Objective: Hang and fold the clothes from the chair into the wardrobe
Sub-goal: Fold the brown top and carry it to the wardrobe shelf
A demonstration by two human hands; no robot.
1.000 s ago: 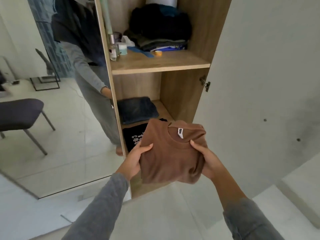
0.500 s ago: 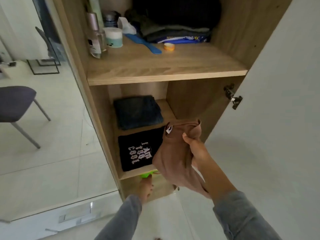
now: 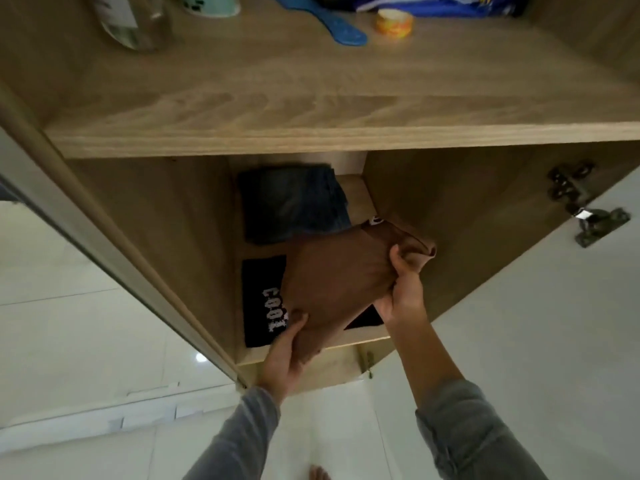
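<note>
Now both hands, left [image 3: 282, 355] and right [image 3: 403, 294], grip one brown shirt [image 3: 332, 282] over two folded garments [image 3: 259, 299].

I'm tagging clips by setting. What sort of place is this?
Most likely a bedroom or dressing area at home. A person's hands hold a folded brown top inside an open wooden wardrobe, folded clothes such as the black printed shirt lie on a shelf, and toiletries stand above.

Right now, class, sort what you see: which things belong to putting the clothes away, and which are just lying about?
Belong to the job:
brown top, held by left hand and right hand
black printed shirt
folded dark jeans
lower shelf

Just lying about:
blue comb
tape roll
glass bottle
</note>
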